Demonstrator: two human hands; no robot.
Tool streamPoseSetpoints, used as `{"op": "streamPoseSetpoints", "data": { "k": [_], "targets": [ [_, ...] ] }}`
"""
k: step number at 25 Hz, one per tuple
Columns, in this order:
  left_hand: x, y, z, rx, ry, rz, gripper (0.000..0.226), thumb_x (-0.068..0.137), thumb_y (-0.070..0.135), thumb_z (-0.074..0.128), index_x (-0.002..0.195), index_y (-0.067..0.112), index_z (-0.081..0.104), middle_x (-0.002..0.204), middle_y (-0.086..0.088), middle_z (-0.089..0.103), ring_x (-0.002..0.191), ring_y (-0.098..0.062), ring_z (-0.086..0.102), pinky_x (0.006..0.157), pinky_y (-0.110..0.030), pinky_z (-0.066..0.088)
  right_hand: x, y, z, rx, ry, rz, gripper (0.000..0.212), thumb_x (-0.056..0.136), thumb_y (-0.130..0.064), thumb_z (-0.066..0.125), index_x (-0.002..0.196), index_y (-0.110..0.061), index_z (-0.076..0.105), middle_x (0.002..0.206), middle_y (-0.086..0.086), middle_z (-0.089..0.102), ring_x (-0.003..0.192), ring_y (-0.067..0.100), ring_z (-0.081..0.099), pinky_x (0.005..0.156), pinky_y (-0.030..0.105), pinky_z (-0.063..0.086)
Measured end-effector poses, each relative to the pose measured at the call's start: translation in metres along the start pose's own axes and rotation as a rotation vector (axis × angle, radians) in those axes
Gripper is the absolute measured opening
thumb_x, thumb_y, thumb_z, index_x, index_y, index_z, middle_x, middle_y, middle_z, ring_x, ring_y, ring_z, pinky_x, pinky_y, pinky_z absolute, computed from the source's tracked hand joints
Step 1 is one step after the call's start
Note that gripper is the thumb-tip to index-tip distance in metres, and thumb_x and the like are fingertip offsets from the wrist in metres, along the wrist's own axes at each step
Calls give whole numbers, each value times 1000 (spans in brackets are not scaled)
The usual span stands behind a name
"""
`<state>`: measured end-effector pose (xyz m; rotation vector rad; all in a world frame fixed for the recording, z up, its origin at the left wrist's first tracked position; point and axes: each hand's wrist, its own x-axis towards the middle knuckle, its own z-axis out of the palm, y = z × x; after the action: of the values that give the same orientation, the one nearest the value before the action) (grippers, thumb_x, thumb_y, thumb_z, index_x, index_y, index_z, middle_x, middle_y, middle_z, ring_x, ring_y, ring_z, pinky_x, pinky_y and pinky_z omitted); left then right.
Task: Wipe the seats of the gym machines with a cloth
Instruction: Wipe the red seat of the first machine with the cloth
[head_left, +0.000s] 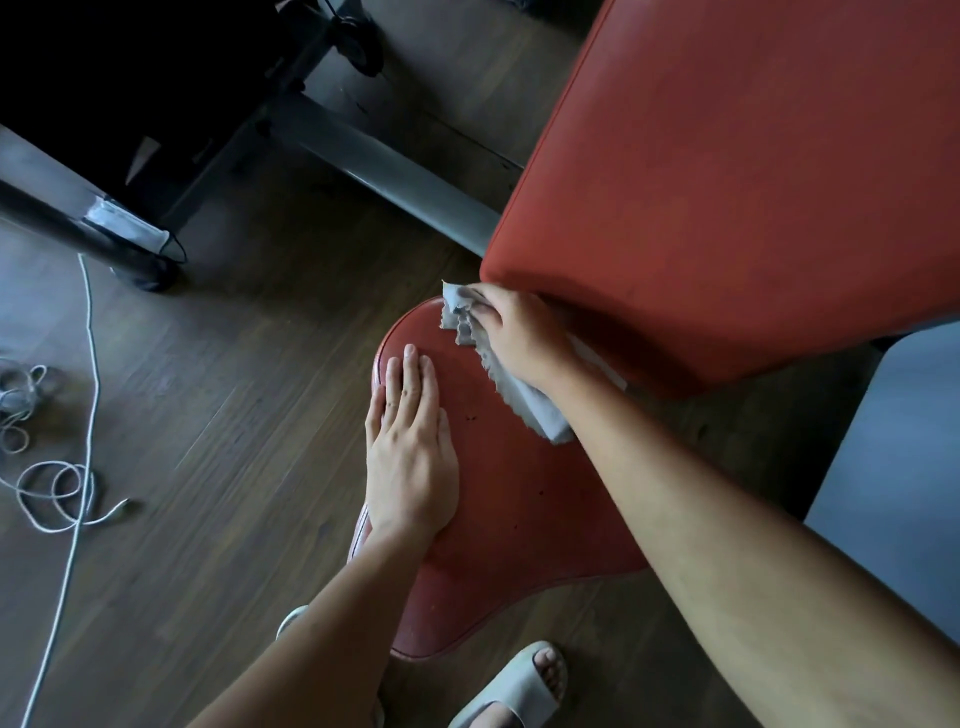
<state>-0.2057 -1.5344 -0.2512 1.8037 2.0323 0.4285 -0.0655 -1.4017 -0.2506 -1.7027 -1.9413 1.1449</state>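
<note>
A red padded seat (519, 509) of a gym machine fills the middle of the view, with its larger red back pad (727, 182) rising at the upper right. My left hand (410, 447) lies flat on the seat's left side, fingers straight and together. My right hand (519, 332) grips a grey cloth (524, 395) at the far end of the seat, just under the back pad's lower edge. Part of the cloth hangs out below my wrist, and its crumpled end pokes out past my fingers.
The floor (234, 415) is dark wood. A grey metal frame bar (395, 176) runs diagonally behind the seat, and a black machine leg (104, 234) stands at the left. A white cable (83, 415) lies coiled on the floor at the left. My sandalled foot (519, 691) is below the seat.
</note>
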Motion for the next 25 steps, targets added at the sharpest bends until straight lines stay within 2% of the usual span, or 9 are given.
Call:
{"op": "streamPoseSetpoints", "data": {
  "k": [5,9,14,18,21,23,25],
  "targets": [
    [0,-1,0,14,-8,11,57,101,15,34,157,8,25,166,-4,16,155,-14,3,126,-35,10,-45,26,-17,-44,99,-18,31,103,-31,51,128,-20,65,121,-3,72,113,14,66,99,33,50],
    [0,-2,1,27,-2,16,57,101,15,35,156,7,26,165,-7,18,155,-17,6,125,-38,12,-11,10,-2,-85,57,20,30,103,-33,48,124,-23,67,114,1,74,106,23,68,93,40,52],
    [1,-3,0,12,-7,27,56,102,16,33,157,8,25,166,-5,16,155,-15,4,126,-32,6,-11,5,-3,-43,33,-39,28,104,-29,48,125,-22,65,112,-1,74,103,19,67,91,35,50],
    [1,-4,0,5,-13,31,56,103,18,31,157,10,24,166,-4,16,155,-15,4,126,-34,9,-56,37,-21,-83,125,-23,27,103,-29,52,125,-22,65,120,-6,71,112,15,66,98,36,50],
    [2,-5,1,3,-9,45,56,103,19,30,157,9,25,166,-4,15,155,-15,4,126,-35,8,-82,44,-21,-193,234,-55,27,100,-23,55,126,-23,63,123,-8,69,116,16,64,97,44,50],
    [3,-5,1,-1,-10,53,56,103,21,29,157,8,25,166,-5,15,155,-16,4,126,-35,7,-96,37,-23,-138,373,-39,32,100,-23,52,130,-21,62,129,-7,66,122,13,60,104,40,48],
    [3,-8,2,-13,-33,71,57,103,24,27,157,8,24,166,-6,15,155,-18,4,127,-36,5,-109,25,-27,-58,493,8,39,102,-29,44,136,-18,60,136,-6,63,127,10,56,111,30,42]
  ]
}}
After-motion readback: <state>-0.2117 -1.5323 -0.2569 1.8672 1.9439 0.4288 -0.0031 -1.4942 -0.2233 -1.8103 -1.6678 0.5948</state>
